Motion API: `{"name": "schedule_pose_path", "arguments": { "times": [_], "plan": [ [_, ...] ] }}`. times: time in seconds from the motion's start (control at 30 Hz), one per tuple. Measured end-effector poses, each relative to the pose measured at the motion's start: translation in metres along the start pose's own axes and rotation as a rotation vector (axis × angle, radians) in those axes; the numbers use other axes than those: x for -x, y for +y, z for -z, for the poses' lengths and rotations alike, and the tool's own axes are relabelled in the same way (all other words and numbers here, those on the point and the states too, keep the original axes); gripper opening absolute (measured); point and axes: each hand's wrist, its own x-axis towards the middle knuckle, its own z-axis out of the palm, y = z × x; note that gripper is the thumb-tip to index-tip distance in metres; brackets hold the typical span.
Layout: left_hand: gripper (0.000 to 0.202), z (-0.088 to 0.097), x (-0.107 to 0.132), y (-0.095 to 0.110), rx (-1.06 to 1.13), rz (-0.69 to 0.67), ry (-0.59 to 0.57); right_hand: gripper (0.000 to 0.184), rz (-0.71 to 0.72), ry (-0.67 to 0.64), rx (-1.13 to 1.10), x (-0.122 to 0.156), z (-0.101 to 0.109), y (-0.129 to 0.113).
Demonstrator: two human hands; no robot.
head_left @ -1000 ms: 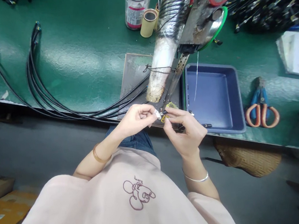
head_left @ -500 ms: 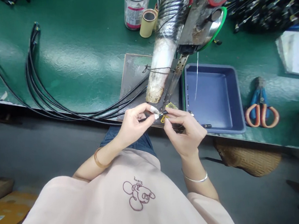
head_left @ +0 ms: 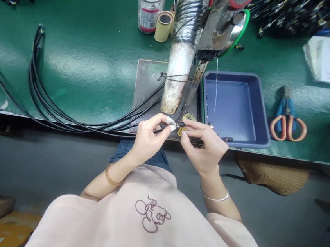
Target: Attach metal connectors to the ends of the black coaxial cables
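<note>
My left hand (head_left: 149, 137) pinches the end of a thin black cable (head_left: 64, 120) at the front edge of the green bench, fingertips taped white. My right hand (head_left: 204, 143) is closed on a small yellow-and-metal connector part (head_left: 181, 129) right against the cable end. Both hands meet just below the tip of a wrapped nozzle (head_left: 175, 85) of a machine, over a dark metal plate (head_left: 146, 78).
A blue plastic tray (head_left: 257, 102) sits right of the hands, with orange-and-blue pliers (head_left: 287, 120) beyond it. Black cables loop across the bench at left. A jar (head_left: 148, 9) and tape roll (head_left: 163, 25) stand at the back. A cable pile (head_left: 294, 4) fills the back right.
My left hand has shifted its pinch slightly, with the black cable end now showing between its fingers. The right hand has barely moved.
</note>
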Motion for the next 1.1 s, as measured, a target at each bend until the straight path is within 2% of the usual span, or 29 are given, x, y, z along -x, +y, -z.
{"name": "schedule_pose_path", "arguments": {
  "times": [0.23, 0.87, 1.1],
  "plan": [
    [0.007, -0.0026, -0.0011, -0.0004, -0.01, -0.045, 0.026, 0.015, 0.008, -0.005, 0.004, 0.0002, -0.0001, 0.0003],
    [0.008, -0.002, -0.0035, -0.0002, 0.148, 0.051, 0.012, 0.017, -0.018, -0.014, -0.07, -0.0029, -0.0006, -0.0018],
    [0.007, -0.0024, -0.004, 0.0063, 0.182, 0.071, 0.02, 0.015, -0.012, -0.01, -0.041, -0.0049, 0.0009, -0.0041]
  ]
}}
